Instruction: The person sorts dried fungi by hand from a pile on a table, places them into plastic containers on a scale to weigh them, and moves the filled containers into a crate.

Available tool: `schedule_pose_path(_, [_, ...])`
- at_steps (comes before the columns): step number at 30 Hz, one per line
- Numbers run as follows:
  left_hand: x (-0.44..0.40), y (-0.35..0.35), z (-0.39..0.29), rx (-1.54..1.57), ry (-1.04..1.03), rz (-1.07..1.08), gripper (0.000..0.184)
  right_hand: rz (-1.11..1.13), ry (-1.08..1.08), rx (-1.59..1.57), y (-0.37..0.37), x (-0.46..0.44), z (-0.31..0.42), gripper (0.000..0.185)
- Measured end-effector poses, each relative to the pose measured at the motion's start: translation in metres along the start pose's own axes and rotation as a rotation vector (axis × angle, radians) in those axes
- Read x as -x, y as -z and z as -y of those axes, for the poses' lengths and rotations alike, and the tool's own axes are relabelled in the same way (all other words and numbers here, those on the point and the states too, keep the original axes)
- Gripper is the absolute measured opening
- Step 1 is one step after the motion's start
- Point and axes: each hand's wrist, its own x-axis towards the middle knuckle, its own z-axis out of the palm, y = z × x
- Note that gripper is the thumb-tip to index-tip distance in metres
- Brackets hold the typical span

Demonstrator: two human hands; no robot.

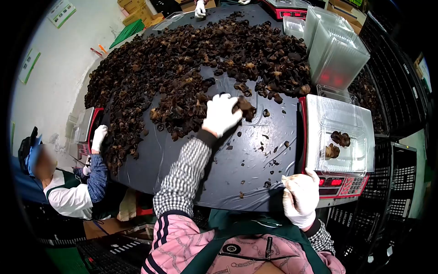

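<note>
My left hand [221, 115], in a white glove, reaches to the middle of the dark table. Its thumb and fingers close at the edge of a brown wood ear mushroom [246, 108]. The large heap of dried-looking wood ear mushrooms [182, 68] spreads around and beyond it. My right hand [302, 199], also gloved, is curled closed beside the front left corner of a red scale [343, 184]; what it holds, if anything, is hidden. On that scale's plate lies a clear plastic box [344, 123] with two pieces of wood ear [336, 144] in it.
Stacked clear boxes [337, 52] stand behind the scale. Small scraps [261, 148] dot the dark tabletop [219, 182]. A co-worker [68, 182] is at the left by another scale [89, 130]; another gloved hand [200, 9] shows at the far edge. Black crates [401, 82] line the right.
</note>
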Motion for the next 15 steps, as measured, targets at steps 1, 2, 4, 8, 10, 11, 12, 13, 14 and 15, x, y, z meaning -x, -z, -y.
schedule_pose_path(1, [0.022, -0.01, -0.004, 0.003, -0.088, -0.125, 0.057, 0.007, 0.009, -0.018, -0.007, 0.002, 0.0, 0.03])
schedule_pose_path(2, [0.043, -0.008, -0.013, 0.012, -0.147, -0.163, 0.06, 0.014, 0.019, -0.034, -0.013, 0.005, -0.001, 0.031])
schedule_pose_path(4, [0.076, -0.001, -0.027, -0.05, -0.197, -0.191, 0.063, 0.056, 0.02, -0.053, -0.023, 0.011, -0.002, 0.031])
schedule_pose_path(8, [0.118, 0.007, -0.02, -0.021, -0.123, -0.236, 0.057, 0.123, -0.013, -0.048, -0.037, 0.022, -0.003, 0.031])
schedule_pose_path(10, [0.123, 0.004, 0.004, -0.085, 0.013, -0.286, 0.056, 0.143, -0.025, -0.061, -0.042, 0.027, -0.003, 0.031])
schedule_pose_path(11, [0.123, 0.003, 0.013, -0.132, 0.102, -0.285, 0.057, 0.147, -0.027, -0.071, -0.044, 0.03, -0.002, 0.031])
schedule_pose_path(12, [0.12, 0.009, 0.015, -0.186, 0.152, -0.302, 0.06, 0.151, -0.029, -0.081, -0.045, 0.032, -0.002, 0.031])
schedule_pose_path(13, [0.117, 0.012, 0.011, -0.218, 0.189, -0.304, 0.062, 0.172, -0.038, -0.088, -0.046, 0.033, -0.001, 0.029])
schedule_pose_path(14, [0.112, 0.015, 0.005, -0.249, 0.226, -0.307, 0.063, 0.177, -0.04, -0.098, -0.047, 0.034, 0.0, 0.028])
schedule_pose_path(15, [0.104, 0.021, -0.007, -0.256, 0.167, -0.341, 0.064, 0.18, -0.041, -0.107, -0.048, 0.036, 0.002, 0.028])
